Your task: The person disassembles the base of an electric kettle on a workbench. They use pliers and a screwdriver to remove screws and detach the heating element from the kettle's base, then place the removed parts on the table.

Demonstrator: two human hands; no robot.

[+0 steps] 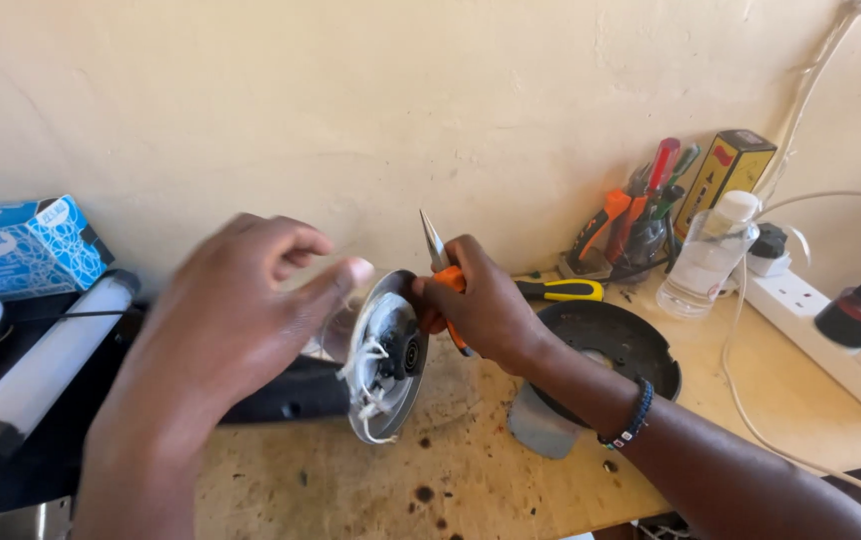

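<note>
Near the middle of the frame, the right hand (486, 305) was clenched around orange-handled pliers (439, 255), whose shut tips pointed up toward the wall. The same hand's fingertips touched the rim of a round metal disc (391, 352), which stood on edge on the wooden surface (471, 470). White wires (369, 385) hung in loose loops from a black fitting on the disc's face.

The left hand (236, 310), blurred at left of centre, steadied the disc from the other side, thumb reaching to its upper rim; how firm that grip was I could not tell. Behind it lay a dark handle-like body (286, 400).

Right of centre, a black round base (611, 345) lay flat just behind the right wrist, with a yellow-handled screwdriver (561, 290) beyond it. At upper right stood a cup of tools (641, 225), a clear bottle (706, 260) and a white power strip (821, 310).

Judging from this, the disc could roll or tip, since it rested only on its edge between two hands, one of them busy with the pliers. The pliers' tips could snag or nick the loose wires if swung down carelessly. The metal rim might also cut a finger.
</note>
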